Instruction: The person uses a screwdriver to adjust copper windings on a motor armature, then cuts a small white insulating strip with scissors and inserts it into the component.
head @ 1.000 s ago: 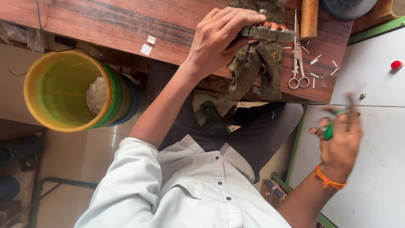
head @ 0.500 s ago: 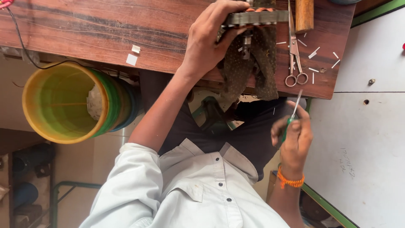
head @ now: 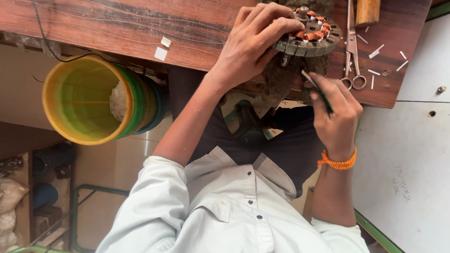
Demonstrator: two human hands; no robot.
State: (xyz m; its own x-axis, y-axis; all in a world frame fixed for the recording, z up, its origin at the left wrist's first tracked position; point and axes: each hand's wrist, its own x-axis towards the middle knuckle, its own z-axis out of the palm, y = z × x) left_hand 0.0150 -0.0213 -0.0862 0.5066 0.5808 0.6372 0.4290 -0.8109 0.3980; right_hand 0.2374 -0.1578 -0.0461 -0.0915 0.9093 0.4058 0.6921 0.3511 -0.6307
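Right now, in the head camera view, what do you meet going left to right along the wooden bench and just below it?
Yellow bucket → two white paper scraps → left hand on the round wound stator → scissors → wooden handle → scattered white slips.

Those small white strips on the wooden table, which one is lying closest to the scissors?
The short strip lying just right of the scissors, beside the finger rings. The other strips sit farther right toward the table's edge, and the two white squares lie far off to the left.
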